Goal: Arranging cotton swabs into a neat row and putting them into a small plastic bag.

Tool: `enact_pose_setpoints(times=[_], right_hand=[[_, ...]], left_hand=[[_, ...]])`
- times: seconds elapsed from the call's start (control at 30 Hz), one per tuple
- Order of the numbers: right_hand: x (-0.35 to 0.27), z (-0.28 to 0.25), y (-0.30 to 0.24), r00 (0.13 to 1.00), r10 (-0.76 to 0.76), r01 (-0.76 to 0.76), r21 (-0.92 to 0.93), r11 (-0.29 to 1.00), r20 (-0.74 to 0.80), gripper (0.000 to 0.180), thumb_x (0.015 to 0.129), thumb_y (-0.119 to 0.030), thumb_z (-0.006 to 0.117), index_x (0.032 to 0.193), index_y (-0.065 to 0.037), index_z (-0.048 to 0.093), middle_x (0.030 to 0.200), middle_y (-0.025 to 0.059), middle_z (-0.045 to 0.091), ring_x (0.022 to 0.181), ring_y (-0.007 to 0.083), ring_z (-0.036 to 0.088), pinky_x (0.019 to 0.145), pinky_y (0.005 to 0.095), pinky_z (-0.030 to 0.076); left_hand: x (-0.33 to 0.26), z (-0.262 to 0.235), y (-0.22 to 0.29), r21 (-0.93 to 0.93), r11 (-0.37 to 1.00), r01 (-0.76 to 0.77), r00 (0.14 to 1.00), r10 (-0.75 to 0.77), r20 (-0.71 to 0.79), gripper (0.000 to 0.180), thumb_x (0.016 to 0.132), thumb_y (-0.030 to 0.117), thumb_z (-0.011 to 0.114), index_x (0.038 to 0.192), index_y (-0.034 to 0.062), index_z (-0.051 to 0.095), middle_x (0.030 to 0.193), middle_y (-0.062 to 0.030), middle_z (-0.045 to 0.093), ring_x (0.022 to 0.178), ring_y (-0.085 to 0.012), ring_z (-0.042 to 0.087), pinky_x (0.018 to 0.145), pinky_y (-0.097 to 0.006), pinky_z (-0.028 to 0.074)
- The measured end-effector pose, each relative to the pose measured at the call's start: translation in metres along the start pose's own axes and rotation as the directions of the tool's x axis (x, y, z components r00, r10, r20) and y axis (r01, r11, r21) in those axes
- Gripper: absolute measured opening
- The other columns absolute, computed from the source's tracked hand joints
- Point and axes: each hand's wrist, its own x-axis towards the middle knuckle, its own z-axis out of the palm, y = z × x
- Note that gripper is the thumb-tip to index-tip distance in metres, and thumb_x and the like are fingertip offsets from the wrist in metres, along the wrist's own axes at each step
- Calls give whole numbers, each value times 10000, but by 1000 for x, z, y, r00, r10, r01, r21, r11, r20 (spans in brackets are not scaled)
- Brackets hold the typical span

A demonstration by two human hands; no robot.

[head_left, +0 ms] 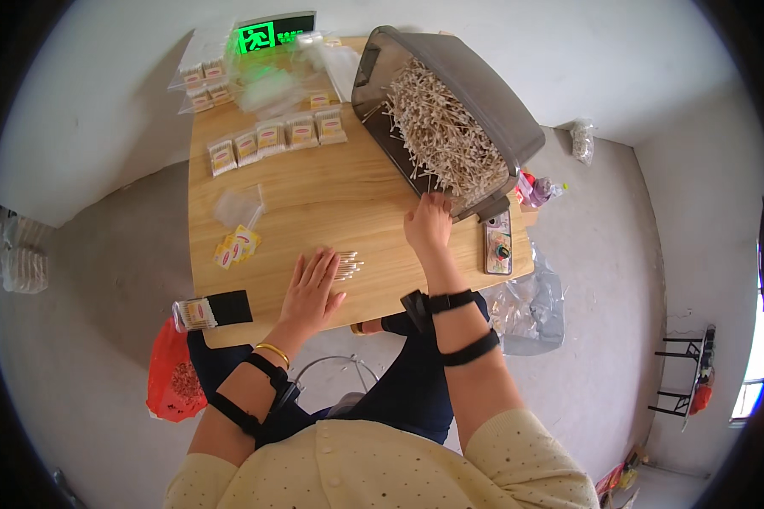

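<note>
My left hand (311,291) lies flat on the wooden table, fingers stretched out. Its fingertips touch one end of a small row of cotton swabs (348,265). At the low front lip of a tilted grey plastic bin (501,93), my right hand (429,222) has its fingers drawn together in a pinch. Thin swab sticks show at those fingertips, though the fingers partly hide them. A large heap of loose cotton swabs (446,127) fills much of the bin.
Several filled swab packs (270,139) stand in a row across the table (339,204). Yellow cards (238,246) and clear bags (239,205) lie on the left. A phone (498,246) rests by the right edge. A black holder (231,307) with a pack sits front left, above a red bag (174,373).
</note>
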Motion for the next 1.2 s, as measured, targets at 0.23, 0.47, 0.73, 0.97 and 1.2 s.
enact_pose_setpoints(times=[0.23, 0.47, 0.73, 0.97, 1.2], right_hand=[[-64, 9, 0, 905, -421, 414, 351, 840, -60, 370, 818, -142, 728, 1171, -60, 653, 1203, 135, 609, 1160, 345, 543, 971, 468, 460], [-45, 24, -41, 986, -132, 163, 379, 911, -106, 138, 824, -103, 728, 956, -94, 688, 1019, 109, 641, 1040, 343, 575, 925, 455, 476], [-72, 30, -65, 887, -461, 387, 568, 726, -14, 77, 847, -71, 673, 912, -89, 711, 975, 114, 639, 999, 347, 583, 891, 460, 489], [-114, 10, -33, 976, -156, 215, 719, 661, -149, 321, 917, -28, 550, 1228, -28, 628, 1272, 212, 561, 1178, 415, 548, 1026, 461, 461], [-116, 32, -87, 974, -198, 203, 793, 574, -106, 385, 959, -66, 505, 1333, 16, 553, 1435, 286, 459, 1340, 469, 453, 1134, 470, 401]], left_hand=[[3, -15, 8, -88, 995, 37, 997, -31, 72, 733, 1008, 387, 552, 1588, 19, 296, 1631, -139, 333, 1545, -312, 253, 1278, -517, 152], [-10, -8, -1, 21, 998, 57, 998, -57, 30, 760, 1012, 415, 531, 1600, 13, 265, 1661, -154, 274, 1562, -317, 212, 1281, -526, 127], [-15, -12, 1, 39, 997, 67, 998, -67, 6, 771, 1017, 436, 511, 1592, -14, 262, 1677, -173, 235, 1567, -339, 189, 1278, -529, 126], [-3, -11, 2, 28, 996, 90, 996, -90, 24, 796, 986, 393, 585, 1585, -23, 265, 1676, -216, 198, 1560, -377, 189, 1277, -520, 140], [5, -4, 5, 24, 998, 58, 998, -58, 28, 784, 959, 328, 615, 1571, -36, 286, 1666, -236, 219, 1559, -389, 190, 1274, -523, 160]])
